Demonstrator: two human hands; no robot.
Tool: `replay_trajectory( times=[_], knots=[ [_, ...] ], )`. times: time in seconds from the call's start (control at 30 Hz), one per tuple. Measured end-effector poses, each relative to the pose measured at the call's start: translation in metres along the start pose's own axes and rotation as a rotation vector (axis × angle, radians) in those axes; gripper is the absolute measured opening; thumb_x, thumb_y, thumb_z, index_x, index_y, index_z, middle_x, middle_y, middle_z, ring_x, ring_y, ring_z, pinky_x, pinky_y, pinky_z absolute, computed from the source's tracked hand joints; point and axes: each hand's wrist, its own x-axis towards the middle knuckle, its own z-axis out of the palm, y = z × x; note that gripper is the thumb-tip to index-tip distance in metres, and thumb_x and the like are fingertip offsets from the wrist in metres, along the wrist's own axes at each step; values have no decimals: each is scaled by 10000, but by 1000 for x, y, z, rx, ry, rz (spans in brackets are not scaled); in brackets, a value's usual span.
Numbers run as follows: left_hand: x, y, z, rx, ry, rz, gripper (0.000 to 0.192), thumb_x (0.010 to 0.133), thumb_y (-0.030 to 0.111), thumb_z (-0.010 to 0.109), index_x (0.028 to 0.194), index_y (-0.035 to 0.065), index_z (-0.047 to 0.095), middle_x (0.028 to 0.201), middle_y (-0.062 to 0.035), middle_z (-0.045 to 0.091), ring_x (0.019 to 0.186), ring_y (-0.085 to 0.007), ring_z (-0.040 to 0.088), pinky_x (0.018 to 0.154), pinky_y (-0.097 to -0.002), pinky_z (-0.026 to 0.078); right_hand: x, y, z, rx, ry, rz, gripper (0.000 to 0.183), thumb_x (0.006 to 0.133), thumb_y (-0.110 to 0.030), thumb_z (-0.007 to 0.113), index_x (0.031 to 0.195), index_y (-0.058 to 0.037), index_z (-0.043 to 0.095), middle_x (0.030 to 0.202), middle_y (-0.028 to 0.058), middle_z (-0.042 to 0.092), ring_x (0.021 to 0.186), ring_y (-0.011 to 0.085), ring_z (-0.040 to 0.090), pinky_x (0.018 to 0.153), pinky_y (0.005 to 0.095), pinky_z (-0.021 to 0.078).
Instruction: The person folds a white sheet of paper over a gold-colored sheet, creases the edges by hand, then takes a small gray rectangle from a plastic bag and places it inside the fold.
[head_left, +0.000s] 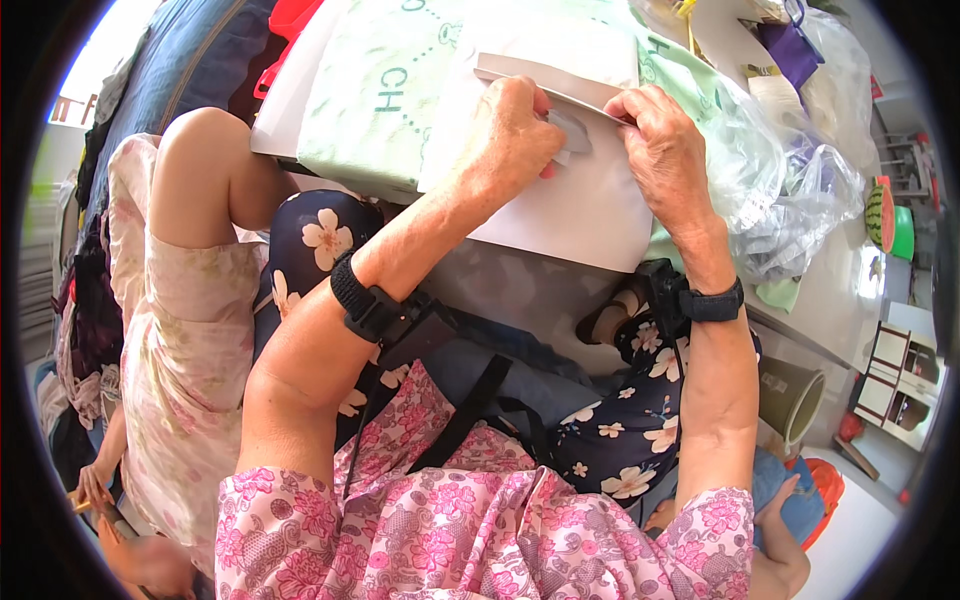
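Observation:
Both of my hands are on a folded white paper sheet (577, 217) that lies over a pale green printed cloth (360, 97) on the table. My left hand (517, 135) has its fingers curled at the sheet's folded strip (555, 79), with a small grey-white piece (576, 139) at its fingertips; what exactly it grips is partly hidden. Something small and red shows just under that hand. My right hand (660, 142) pinches the right end of the folded strip between thumb and fingers. Black straps circle both wrists.
Clear plastic bags (795, 202) lie at the right, near a purple pouch (791, 49). A cut watermelon (879, 214) and a green container (903, 232) stand farther right. An olive bin (795, 397) is below the table edge. Another person's bare knee (202, 165) is close on the left.

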Motion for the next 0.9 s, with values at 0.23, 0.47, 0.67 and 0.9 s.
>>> replay_trajectory(
  times=[0.23, 0.47, 0.67, 0.9],
  knots=[
    [5, -13, 7, 281, 140, 162, 422, 765, 121, 728, 1103, -96, 598, 815, -181, 652, 627, -203, 673, 579, -343, 534, -1, 2, 2, 22, 3, -20, 164, 823, 52, 585, 935, -50, 644, 963, 89, 656, 938, 288, 640, 797, 397, 535],
    [7, -1, 10, 436, 106, 94, 386, 759, 185, 735, 1022, -85, 652, 841, -213, 676, 681, -261, 686, 672, -367, 554, -2, -1, 2, 19, -2, -12, 123, 828, 25, 608, 927, -42, 641, 948, 91, 652, 940, 288, 634, 806, 398, 529],
    [3, 9, 10, 383, 132, 95, 200, 735, 66, 634, 842, -99, 671, 866, -303, 665, 877, -440, 670, 776, -487, 526, -2, -3, 4, 49, 5, 30, 121, 818, -104, 703, 901, -38, 643, 908, 93, 641, 889, 285, 624, 781, 399, 515],
    [3, -2, 19, 455, 139, 166, 405, 751, 234, 789, 998, -63, 669, 837, -229, 691, 783, -302, 701, 726, -381, 551, -1, -10, 15, -44, 60, 113, 196, 787, -197, 753, 853, -45, 647, 896, 95, 644, 881, 285, 617, 752, 401, 505]
  ],
)
